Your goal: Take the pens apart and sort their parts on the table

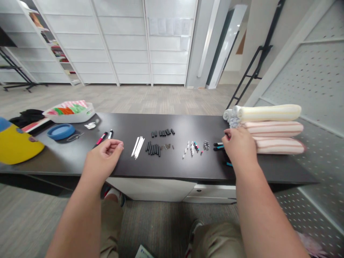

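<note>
Pen parts lie in groups on a black table (129,129). My left hand (103,157) hovers over the near edge with fingers loosely curled and nothing visible in them, left of a bundle of white tubes (138,146). My right hand (239,147) rests at the right, fingers bent down over black pens (218,146) beside the rolled towels; whether it grips one is hidden. Between the hands lie black barrels (153,148), black caps (162,133), small tips (190,148) and springs (206,145). Two markers (103,137) lie beyond my left hand.
Rolled striped towels (268,127) are stacked at the right end. At the left stand a white tray with coloured items (70,111), a blue round lid (61,131), a yellow object (16,143) and dark cloth (28,116). My knees show below the table.
</note>
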### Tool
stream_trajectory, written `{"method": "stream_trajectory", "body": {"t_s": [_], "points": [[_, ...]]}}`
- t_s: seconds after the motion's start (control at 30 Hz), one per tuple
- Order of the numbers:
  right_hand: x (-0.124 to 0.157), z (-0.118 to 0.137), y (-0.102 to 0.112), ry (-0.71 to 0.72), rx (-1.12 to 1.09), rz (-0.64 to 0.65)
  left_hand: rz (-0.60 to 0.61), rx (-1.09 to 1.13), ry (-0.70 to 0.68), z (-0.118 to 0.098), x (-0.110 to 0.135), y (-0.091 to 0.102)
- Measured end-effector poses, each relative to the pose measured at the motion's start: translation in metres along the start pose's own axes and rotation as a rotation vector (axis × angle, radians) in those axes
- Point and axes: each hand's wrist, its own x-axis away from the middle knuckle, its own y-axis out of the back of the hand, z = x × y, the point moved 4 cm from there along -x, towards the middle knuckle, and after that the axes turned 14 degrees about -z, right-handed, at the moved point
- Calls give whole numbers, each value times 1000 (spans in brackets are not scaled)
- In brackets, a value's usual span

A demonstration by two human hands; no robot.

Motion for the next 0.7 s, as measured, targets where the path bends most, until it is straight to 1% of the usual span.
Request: {"method": "stream_trajectory", "body": {"t_s": [0.1, 0.2, 0.27, 0.33, 0.43, 0.5, 0.6, 0.7], "points": [[3, 0, -14, 64, 30, 85, 7, -157, -46, 9, -4, 8], [5, 0, -25, 104, 37, 139, -3, -281, -112, 15, -6, 16], [6, 1, -28, 123, 34, 160, -50, -337, -128, 17, -8, 24], [5, 2, -26, 121, 30, 176, -121, -397, -98, 23, -11, 32], [4, 6, -14, 95, 40, 179, -174, -484, -45, 35, -15, 39], [3, 10, -2, 68, 61, 147, -150, -509, -67, 43, -18, 37], [1, 22, 19, 11, 78, 36, -105, -557, -145, 50, -19, 27], [3, 44, 42, 10, 18, -123, -81, -660, -159, 55, -21, 16]]}}
